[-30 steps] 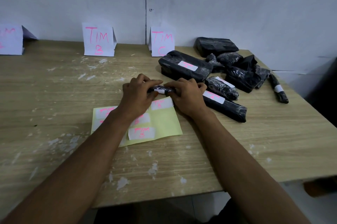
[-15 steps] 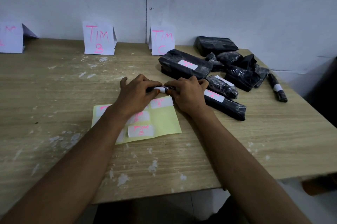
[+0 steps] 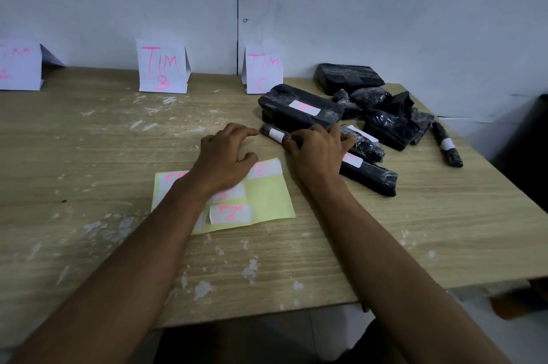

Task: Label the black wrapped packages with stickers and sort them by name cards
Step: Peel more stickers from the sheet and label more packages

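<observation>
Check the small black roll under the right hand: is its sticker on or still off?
On. A white sticker wraps around the small black roll, which lies flat on the table; the right hand holds its near end.

Glossy black packages [image 3: 299, 110] are wearing white stickers with pink writing; the yellow sheet [image 3: 268, 200] is lying on a pale wood-grain bench [image 3: 89, 156] flecked white.

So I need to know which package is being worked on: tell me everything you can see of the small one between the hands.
The small black package is a slim roll in glossy black wrap with a white sticker band around its middle. It lies slanted on the table, in front of a larger labelled package. The right hand pinches its near end; the left hand's fingertip touches the far end.
</observation>
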